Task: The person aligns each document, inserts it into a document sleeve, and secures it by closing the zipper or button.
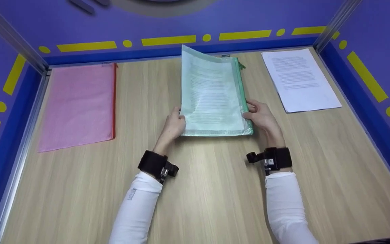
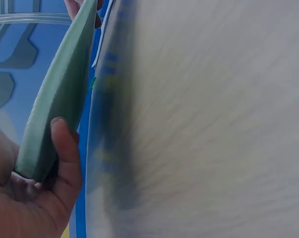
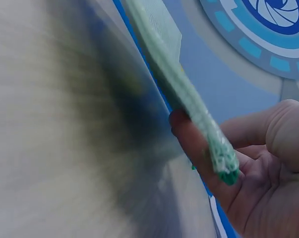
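Note:
A green translucent zipper pouch [image 1: 212, 98] with printed sheets showing through it is held between the two hands at the middle of the table. My left hand [image 1: 174, 125] grips its lower left edge, thumb on top and fingers beneath. On the opposite side my right hand [image 1: 264, 117] pinches the zipped edge near the lower corner. In the left wrist view the pouch [image 2: 57, 94] appears edge-on and slightly bowed, raised off the table. The right wrist view shows its corner [image 3: 221, 158] between thumb and fingers.
A pink zipper pouch [image 1: 80, 105] with a red zip lies at the left of the table [image 1: 208, 196]. Some white printed paper [image 1: 301, 79] lies at the back right. Blue panels with yellow marks [image 1: 168, 40] border the table at the back and both sides.

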`<state>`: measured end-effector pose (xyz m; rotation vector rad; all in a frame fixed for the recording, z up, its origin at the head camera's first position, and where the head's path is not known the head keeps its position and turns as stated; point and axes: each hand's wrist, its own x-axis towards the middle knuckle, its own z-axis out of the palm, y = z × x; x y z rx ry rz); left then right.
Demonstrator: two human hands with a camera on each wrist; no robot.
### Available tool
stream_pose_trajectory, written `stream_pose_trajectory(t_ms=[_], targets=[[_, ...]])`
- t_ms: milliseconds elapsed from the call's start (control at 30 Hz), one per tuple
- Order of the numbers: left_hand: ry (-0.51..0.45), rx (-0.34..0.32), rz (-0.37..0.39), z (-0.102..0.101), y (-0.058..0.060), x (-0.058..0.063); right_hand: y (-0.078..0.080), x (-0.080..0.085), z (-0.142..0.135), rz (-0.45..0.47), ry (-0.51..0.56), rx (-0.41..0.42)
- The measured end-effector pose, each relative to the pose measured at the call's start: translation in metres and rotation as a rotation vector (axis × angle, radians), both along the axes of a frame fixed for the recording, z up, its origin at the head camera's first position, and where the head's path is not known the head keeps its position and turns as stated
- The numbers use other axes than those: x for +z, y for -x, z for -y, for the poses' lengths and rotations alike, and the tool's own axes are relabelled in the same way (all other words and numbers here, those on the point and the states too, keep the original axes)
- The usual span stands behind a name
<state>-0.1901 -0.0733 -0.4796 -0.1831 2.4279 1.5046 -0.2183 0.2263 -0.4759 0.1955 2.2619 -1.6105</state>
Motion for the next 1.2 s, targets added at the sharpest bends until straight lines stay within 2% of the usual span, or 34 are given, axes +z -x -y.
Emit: stream_pose_trajectory(t_ms=[167, 333, 433, 633, 867, 1000, 1100, 1200], targets=[[0.040, -0.041, -0.008, 0.000, -0.001, -0.002, 0.001, -0.004, -0.002, 0.028, -0.101, -0.005], [0.100, -0.062, 0.001, 0.000, -0.002, -0.001, 0.002, -0.005, -0.005, 0.002, -0.221, -0.017], [0.162, -0.058, 0.007, -0.001, -0.003, -0.001, 0.002, -0.004, -0.007, -0.009, -0.243, -0.027], [0.313, -0.049, -0.071, 0.002, -0.005, -0.005, 0.000, 0.000, -0.008, -0.010, -0.246, -0.022], [0.515, -0.094, -0.164, 0.001, -0.012, 0.002, -0.004, 0.006, -0.002, -0.072, -0.358, 0.037], [0.593, -0.176, -0.191, -0.004, -0.018, 0.009, -0.007, 0.011, 0.008, -0.202, -0.433, 0.104], [0.641, -0.289, -0.220, -0.007, -0.024, 0.014, -0.010, 0.017, 0.016, -0.307, -0.458, 0.170], [0.688, -0.422, -0.267, -0.010, -0.030, 0.018, -0.015, 0.023, 0.023, -0.339, -0.503, 0.259]])
